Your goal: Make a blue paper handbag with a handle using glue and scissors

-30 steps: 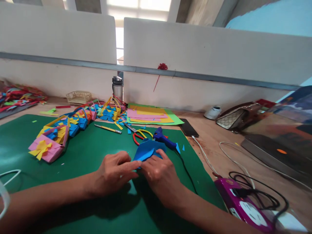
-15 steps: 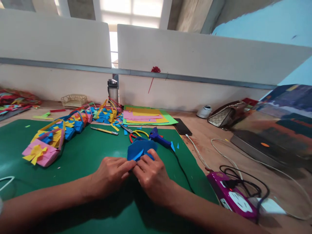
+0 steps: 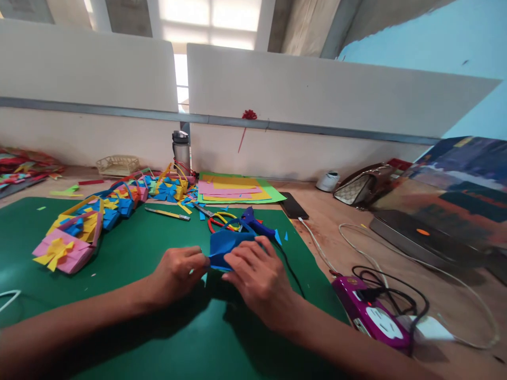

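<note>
A small blue paper basket [image 3: 225, 244] with a curved handle is held just above the green mat, in front of me. My left hand [image 3: 178, 272] is closed, thumb and finger pinching the basket's left lower corner. Across its right side lie the bent fingers of my right hand [image 3: 259, 274], gripping it and hiding that end. Right behind the basket are scissors [image 3: 216, 224] with red and yellow handles, and a blue glue gun [image 3: 257, 224] whose black cord runs toward me.
Finished-looking paper baskets [image 3: 65, 245] line the left of the green mat [image 3: 138, 348]. A utility knife [image 3: 167, 213], coloured sheets [image 3: 237, 188], a phone [image 3: 293, 206] and a bottle [image 3: 181, 150] stand or lie farther back. At right sits a purple power strip [image 3: 370, 311] with cables.
My hands have moved apart, the left slightly left, the right to the right. The blue basket has turned, showing more of its front and handle. The view has shifted slightly.
</note>
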`<state>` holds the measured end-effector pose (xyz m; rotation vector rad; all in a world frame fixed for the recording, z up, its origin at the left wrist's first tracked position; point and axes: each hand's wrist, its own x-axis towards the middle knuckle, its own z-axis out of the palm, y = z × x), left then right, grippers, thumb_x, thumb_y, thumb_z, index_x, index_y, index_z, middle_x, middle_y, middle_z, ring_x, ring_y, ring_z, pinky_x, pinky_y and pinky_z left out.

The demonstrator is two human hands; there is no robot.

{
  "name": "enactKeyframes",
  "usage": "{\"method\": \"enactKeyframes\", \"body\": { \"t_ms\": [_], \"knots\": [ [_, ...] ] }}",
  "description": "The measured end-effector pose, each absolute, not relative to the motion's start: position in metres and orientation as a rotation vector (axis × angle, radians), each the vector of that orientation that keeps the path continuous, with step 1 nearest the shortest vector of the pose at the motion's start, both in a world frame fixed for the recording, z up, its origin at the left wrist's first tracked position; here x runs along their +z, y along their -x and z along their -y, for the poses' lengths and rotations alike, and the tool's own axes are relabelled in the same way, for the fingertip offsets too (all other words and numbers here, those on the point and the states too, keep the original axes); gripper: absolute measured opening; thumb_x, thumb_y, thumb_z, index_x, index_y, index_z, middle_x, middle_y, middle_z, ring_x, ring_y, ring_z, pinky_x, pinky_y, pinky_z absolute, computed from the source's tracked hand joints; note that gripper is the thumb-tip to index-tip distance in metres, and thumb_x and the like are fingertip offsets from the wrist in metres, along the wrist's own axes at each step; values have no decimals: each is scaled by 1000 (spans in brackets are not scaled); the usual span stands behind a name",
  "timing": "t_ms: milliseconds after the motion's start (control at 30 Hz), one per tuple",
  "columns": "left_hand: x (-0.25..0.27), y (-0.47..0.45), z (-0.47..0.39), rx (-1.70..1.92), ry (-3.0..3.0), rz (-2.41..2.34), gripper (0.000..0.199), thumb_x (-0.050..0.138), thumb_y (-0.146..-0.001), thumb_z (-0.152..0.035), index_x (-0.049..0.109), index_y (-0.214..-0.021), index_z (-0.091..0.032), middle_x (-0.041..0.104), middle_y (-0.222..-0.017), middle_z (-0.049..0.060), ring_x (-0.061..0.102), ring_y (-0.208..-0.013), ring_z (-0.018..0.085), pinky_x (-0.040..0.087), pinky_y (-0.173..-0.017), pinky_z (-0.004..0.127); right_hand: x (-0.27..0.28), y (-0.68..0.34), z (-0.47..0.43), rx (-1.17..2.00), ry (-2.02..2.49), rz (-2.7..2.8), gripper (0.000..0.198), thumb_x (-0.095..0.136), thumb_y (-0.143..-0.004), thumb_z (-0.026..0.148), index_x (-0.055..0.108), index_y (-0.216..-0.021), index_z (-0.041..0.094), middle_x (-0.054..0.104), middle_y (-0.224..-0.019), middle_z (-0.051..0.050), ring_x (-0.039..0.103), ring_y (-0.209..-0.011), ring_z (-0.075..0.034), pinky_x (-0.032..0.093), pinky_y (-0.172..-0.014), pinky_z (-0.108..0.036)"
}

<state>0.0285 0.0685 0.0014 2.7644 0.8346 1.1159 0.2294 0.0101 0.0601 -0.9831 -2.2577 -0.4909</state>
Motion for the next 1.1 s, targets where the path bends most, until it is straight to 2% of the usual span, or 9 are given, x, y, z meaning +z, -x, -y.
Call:
{"method": "enactKeyframes", "body": {
  "t_ms": [167, 333, 533, 667, 800, 933, 1100],
  "knots": [
    [12, -29, -78, 1043, -2414, -820, 22, 49, -86, -20, 56, -66, -13, 48, -59, -2, 45, -54, 8, 34, -53, 18, 73, -258, -3, -458, 1019, 2083, 12, 54, -86, 24, 58, -94, 15, 63, -84, -8, 55, -83, -19, 42, -77, -35],
    [16, -30, -80, 1016, -2282, -867, 21, 52, -82, -20, 54, -62, -14, 48, -58, -3, 45, -55, 9, 35, -54, 20, 64, -268, -3, -355, 1093, 2119, 9, 53, -86, 20, 59, -92, 16, 60, -73, -5, 53, -70, -17, 44, -65, -31],
    [15, -29, -82, 994, -2236, -845, 20, 53, -81, -22, 54, -62, -15, 50, -59, -3, 46, -56, 9, 37, -55, 20, 54, -267, -6, -256, 1152, 2132, 8, 53, -85, 15, 59, -80, 17, 61, -70, -4, 56, -67, -16, 43, -63, -29],
    [15, -28, -84, 998, -2297, -839, 19, 51, -82, -21, 56, -65, -14, 52, -61, -2, 49, -57, 9, 40, -56, 20, 53, -264, -5, -134, 1166, 2106, 12, 51, -84, 13, 56, -73, 17, 59, -66, -2, 55, -62, -13, 41, -59, -25],
    [17, -29, -80, 1124, -2589, -917, 13, 54, -81, -20, 65, -79, -15, 59, -81, 5, 55, -73, 14, 46, -64, 24, 51, -257, -2, -65, 1166, 2094, 15, 51, -82, 13, 54, -68, 17, 57, -62, -1, 52, -56, -11, 38, -55, -23],
    [22, -38, -69, 1217, -2849, -869, 11, 57, -79, -19, 68, -84, -19, 61, -95, 8, 54, -84, 19, 49, -68, 29, 47, -250, -2, -60, 1136, 2093, 14, 51, -81, 12, 54, -68, 17, 56, -60, 0, 52, -55, -11, 37, -54, -23],
    [23, -55, -57, 1145, -2732, -730, 11, 59, -78, -16, 67, -86, -17, 66, -87, 7, 57, -83, 18, 50, -71, 29, 42, -243, -2, -119, 1100, 2128, 14, 51, -80, 10, 54, -68, 16, 57, -61, -1, 52, -57, -12, 38, -55, -23]
  ]
}}
